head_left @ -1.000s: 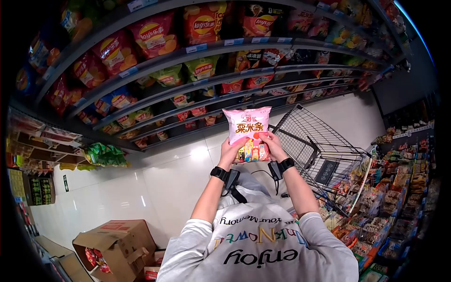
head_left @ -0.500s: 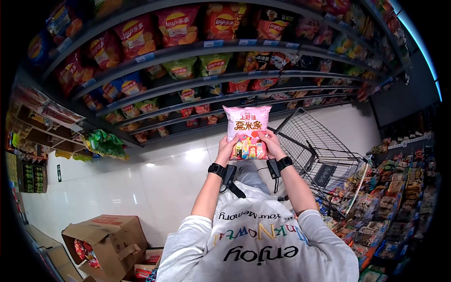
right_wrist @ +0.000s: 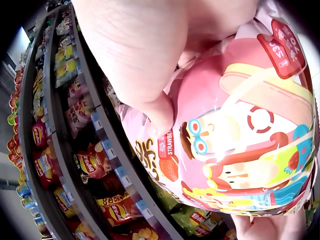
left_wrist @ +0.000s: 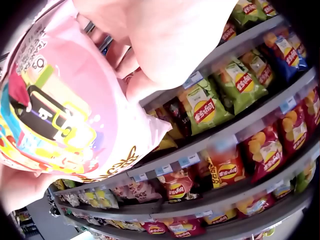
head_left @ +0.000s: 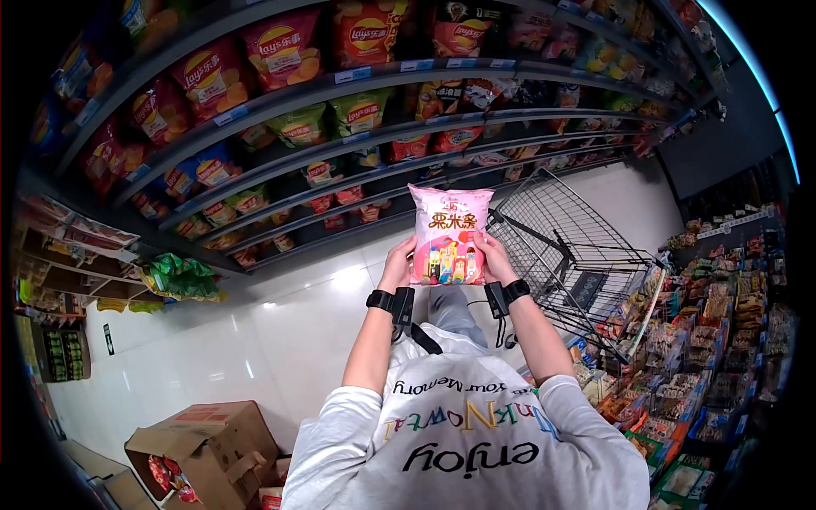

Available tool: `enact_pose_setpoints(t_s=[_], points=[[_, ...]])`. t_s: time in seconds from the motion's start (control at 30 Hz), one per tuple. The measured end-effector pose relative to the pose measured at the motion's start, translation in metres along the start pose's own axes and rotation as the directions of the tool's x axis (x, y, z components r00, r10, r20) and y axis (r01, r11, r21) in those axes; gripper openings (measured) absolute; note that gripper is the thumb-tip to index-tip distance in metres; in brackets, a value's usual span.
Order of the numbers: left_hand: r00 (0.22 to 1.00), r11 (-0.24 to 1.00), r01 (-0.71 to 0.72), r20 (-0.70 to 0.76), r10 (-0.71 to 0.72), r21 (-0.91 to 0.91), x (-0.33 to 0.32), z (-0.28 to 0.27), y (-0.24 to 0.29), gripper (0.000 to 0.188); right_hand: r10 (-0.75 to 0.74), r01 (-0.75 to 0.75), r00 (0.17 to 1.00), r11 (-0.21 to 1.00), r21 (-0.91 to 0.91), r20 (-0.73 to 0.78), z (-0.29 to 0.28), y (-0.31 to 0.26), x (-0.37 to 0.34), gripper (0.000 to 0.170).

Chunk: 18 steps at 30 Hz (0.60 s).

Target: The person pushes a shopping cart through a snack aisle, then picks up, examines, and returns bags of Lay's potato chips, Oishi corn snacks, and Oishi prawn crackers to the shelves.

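A pink snack bag [head_left: 450,223] is held by both hands at the middle of the scene, its printed front turned toward the person. Its left edge is pinched by the left hand [head_left: 398,265], its right edge by the right hand [head_left: 498,259]. The right thumb is pressed on the front, just beside a strawberry label; the other fingers are mostly hidden behind the bag, so whether they are spread or pressed together cannot be told. A wire shopping cart [head_left: 585,290] is seen to the right, near the right hand. On the far side, shelves [head_left: 306,98] are lined with chip bags [head_left: 283,51]. At the near left, red packets [head_left: 170,478] are contained in an opened cardboard box [head_left: 242,438].
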State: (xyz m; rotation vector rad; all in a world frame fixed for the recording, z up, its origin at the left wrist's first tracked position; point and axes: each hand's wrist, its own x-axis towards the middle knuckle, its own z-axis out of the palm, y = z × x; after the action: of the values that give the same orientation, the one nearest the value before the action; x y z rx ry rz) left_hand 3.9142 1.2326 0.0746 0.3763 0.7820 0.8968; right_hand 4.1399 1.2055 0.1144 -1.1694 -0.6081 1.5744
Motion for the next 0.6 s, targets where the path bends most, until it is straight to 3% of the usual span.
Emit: enact_pose_setpoints(t_s=[0.27, 0.33, 0.43, 0.5, 0.6], points=[[0.998, 0.977, 0.022, 0.050, -0.033, 0.212, 0.014, 0.032, 0.001, 0.035, 0.047, -0.047, 0.999, 0.991, 0.126, 0.004, -0.037, -0.009, -0.003, 0.034], [1.000, 0.962, 0.013, 0.000, -0.014, 0.273, 0.019, 0.033, -0.008, 0.036, 0.046, -0.045, 0.999, 0.989, 0.140, -0.003, -0.035, -0.016, -0.008, 0.034], [0.999, 0.953, 0.037, 0.019, -0.044, 0.300, 0.019, 0.040, -0.008, 0.038, 0.062, -0.054, 0.997, 0.984, 0.171, -0.037, -0.042, -0.013, -0.016, 0.034], [0.999, 0.959, 0.040, 0.024, -0.049, 0.281, 0.017, 0.045, -0.014, 0.038, -0.010, 0.022, 0.998, 0.980, 0.200, -0.062, -0.045, -0.009, -0.019, 0.033], [0.999, 0.963, 0.024, -0.049, -0.012, 0.270, 0.015, 0.051, -0.018, 0.039, -0.014, 0.024, 0.999, 0.977, 0.213, -0.051, -0.046, -0.009, -0.022, 0.032]])
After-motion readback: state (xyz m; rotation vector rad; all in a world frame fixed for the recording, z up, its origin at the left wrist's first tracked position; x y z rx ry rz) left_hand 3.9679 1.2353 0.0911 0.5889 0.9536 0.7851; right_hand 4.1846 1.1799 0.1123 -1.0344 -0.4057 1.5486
